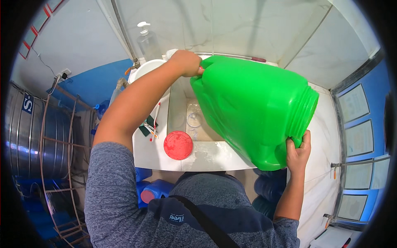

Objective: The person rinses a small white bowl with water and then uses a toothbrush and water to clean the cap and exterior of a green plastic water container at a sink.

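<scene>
A large green plastic jug (248, 105) is tilted on its side over the right part of a sink basin (178, 114), its threaded open mouth facing right. My left hand (187, 63) is at the jug's base end, at the upper left, its fingers partly hidden behind wrist and jug. My right hand (299, 152) grips the jug's handle just below the mouth. A wet red screw lid (178, 145) lies on the white counter (155, 161) in front of the basin. Left of the basin lie a red-and-white toothbrush (157, 116) and a dark green scouring pad (143, 130).
A white bucket (150, 66) and a clear pump bottle (147, 43) stand at the back left. A metal rod with a dark red handle (258, 59) lies along the back wall. Blue jugs (159, 187) are below the counter. Valves and pipes (334, 166) line the right side.
</scene>
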The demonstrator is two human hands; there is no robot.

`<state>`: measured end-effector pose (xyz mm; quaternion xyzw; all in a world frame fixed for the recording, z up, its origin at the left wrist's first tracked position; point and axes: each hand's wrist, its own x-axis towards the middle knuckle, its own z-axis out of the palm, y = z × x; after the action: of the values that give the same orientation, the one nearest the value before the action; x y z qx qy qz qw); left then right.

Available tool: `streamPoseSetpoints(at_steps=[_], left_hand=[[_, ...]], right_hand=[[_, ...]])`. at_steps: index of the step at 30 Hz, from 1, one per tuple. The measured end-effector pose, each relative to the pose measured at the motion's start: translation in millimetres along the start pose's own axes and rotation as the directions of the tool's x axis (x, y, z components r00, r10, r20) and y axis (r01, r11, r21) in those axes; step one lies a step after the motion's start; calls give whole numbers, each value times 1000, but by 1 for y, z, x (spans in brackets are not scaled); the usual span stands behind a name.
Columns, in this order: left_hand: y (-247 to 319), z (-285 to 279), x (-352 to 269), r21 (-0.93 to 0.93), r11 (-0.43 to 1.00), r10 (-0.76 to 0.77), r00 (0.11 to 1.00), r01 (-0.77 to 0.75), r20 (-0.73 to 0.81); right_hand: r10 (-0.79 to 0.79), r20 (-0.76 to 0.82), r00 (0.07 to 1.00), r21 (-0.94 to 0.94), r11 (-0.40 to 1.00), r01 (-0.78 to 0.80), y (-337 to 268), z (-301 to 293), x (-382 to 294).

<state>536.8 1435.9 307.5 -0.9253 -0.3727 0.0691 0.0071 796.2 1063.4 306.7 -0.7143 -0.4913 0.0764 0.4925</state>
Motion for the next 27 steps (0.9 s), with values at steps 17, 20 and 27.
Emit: streamPoseSetpoints(at_steps=[17,20,27], left_hand=[[107,-121,-72,-490,570,268,713,-659,-648],[162,-147,-72,-282,498,402,507,-820,-762],[244,-148,-72,-666,417,491,769,-619,-408]], right_hand=[[-515,211,831,-700,514,496,-115,-141,113],[-588,348,730,-764,274,585,-107,-130,119],[-691,276,668,-724,308,618,-126,-93,77]])
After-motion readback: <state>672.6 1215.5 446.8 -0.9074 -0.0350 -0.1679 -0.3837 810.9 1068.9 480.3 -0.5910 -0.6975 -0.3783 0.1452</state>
